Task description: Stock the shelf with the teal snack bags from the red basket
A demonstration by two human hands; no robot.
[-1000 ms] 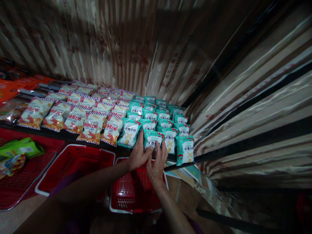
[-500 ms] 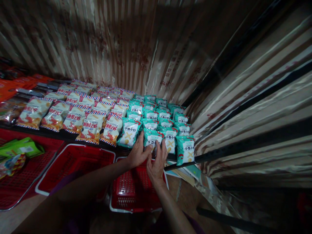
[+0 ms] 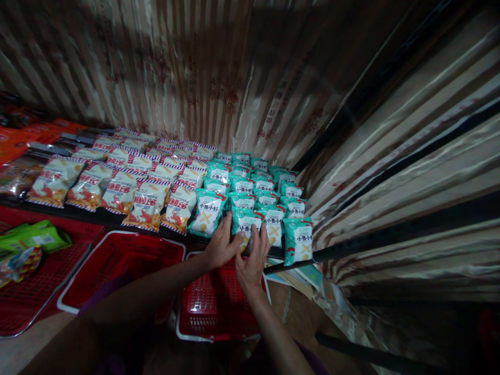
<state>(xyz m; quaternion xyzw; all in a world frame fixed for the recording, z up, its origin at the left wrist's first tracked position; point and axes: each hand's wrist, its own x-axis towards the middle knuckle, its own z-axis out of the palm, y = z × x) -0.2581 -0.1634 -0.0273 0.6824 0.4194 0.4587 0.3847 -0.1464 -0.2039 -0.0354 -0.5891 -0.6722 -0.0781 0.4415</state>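
Observation:
Several teal-and-white snack bags stand in rows on a dark shelf, and one snack bag (image 3: pixel 246 221) at the front is between my hands. My left hand (image 3: pixel 221 247) grips its left side, with the fingers along the edge and the thumb at its lower front. On the lower right front of the same bag lie the bent fingers of my right hand (image 3: pixel 253 260). A second teal bag (image 3: pixel 206 212) stands just left of my left fingers. To the right are another teal bag (image 3: pixel 274 227) and a front corner bag (image 3: pixel 298 240).
White-and-orange snack bags (image 3: pixel 145 204) fill the shelf to the left, beside orange packets (image 3: pixel 13 143). Below are red baskets, one (image 3: pixel 219 302) under my hands, another (image 3: pixel 128 250) beside it, and one at far left holding green packets (image 3: pixel 37 237). Striped sheeting (image 3: pixel 219 67) hangs behind.
The snack bag between my hands has shifted very slightly to the right. My hands stay in nearly the same place on it.

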